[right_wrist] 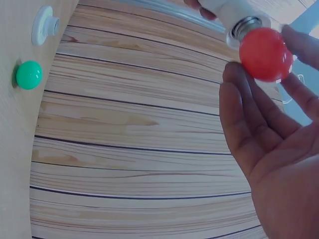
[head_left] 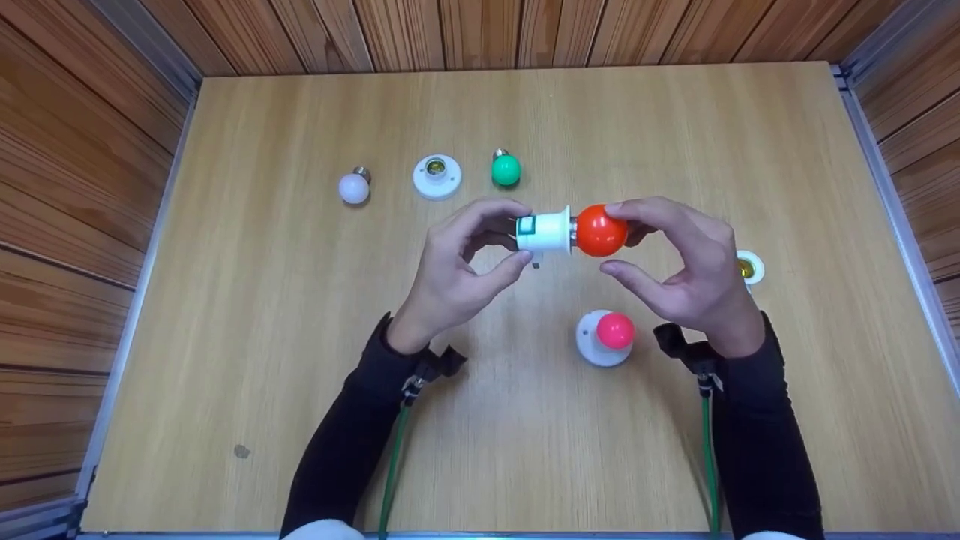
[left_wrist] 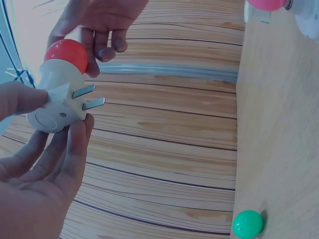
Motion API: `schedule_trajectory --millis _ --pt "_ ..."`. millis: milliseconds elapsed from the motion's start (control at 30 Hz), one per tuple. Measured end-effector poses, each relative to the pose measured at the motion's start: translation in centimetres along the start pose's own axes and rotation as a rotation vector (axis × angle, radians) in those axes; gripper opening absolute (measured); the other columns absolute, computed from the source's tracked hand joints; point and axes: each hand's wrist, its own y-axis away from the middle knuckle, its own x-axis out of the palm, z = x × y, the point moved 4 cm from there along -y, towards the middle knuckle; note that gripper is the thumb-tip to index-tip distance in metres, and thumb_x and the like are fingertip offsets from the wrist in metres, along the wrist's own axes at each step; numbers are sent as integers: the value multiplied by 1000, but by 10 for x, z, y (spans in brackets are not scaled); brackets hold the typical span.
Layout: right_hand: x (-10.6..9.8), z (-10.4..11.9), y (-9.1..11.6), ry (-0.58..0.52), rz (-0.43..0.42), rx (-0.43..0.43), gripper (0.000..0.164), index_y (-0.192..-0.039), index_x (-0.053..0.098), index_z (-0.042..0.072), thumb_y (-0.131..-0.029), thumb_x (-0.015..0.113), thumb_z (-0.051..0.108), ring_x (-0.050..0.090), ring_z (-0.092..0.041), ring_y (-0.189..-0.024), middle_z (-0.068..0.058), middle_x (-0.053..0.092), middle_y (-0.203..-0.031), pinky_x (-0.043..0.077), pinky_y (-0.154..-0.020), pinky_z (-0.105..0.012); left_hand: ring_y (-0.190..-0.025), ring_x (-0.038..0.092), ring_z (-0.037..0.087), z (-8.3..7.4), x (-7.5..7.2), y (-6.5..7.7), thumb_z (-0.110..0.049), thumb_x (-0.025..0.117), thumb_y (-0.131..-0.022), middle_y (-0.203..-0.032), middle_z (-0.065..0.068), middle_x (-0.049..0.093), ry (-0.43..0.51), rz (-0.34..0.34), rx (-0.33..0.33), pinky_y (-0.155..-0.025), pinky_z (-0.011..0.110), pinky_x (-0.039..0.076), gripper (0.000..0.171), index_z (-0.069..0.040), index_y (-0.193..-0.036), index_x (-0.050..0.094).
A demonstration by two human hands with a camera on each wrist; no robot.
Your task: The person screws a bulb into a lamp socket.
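My left hand (head_left: 469, 274) grips a white plug-in lamp holder (head_left: 544, 231) between thumb and fingers. Two flat metal prongs stick out of the holder, as the left wrist view shows. A red light bulb (head_left: 601, 231) sits at the holder's mouth, with some of its metal screw base (right_wrist: 246, 26) visible outside the rim. My right hand (head_left: 686, 270) curves its fingers about the bulb from the right. In the head view an index fingertip touches the bulb's top and the thumb stands slightly off its lower side. Holder and bulb are held above the table.
Behind the hands lie a white bulb (head_left: 354, 187), a round white socket base (head_left: 436, 178) and a green bulb (head_left: 506, 170). Nearer stands a pink bulb (head_left: 615, 331) on a white base (head_left: 592, 349). Another white socket (head_left: 752, 267) is partly hidden by my right hand. Wooden walls enclose the table (head_left: 262, 315).
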Motion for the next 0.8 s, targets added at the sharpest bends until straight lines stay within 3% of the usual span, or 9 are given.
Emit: schedule_trajectory --millis 333,567,800 --pt "-5 3 -1 -30 19 2 47 -114 71 -9 -94 82 31 74 -13 -98 -26 75 -105 59 -96 -11 -103 71 25 -1 0 2 -1 75 -94 -129 24 71 12 39 3 -90 30 65 42 10 -133 62" --pt "-2 8 -7 -112 -24 -53 42 -110 70 -6 -94 82 31 73 -26 -113 -34 68 -117 60 -106 -22 -101 71 25 -2 0 2 0 74 -94 -129 24 72 10 59 0 -90 28 65 42 10 -134 62" --pt "3 12 -7 -183 -20 -94 33 -99 73 -7 -95 81 24 73 -17 -115 -28 69 -112 60 -104 -21 -103 72 24 -2 1 1 -2 75 -95 -129 23 71 6 62 -1 -90 30 65 43 9 -134 62"
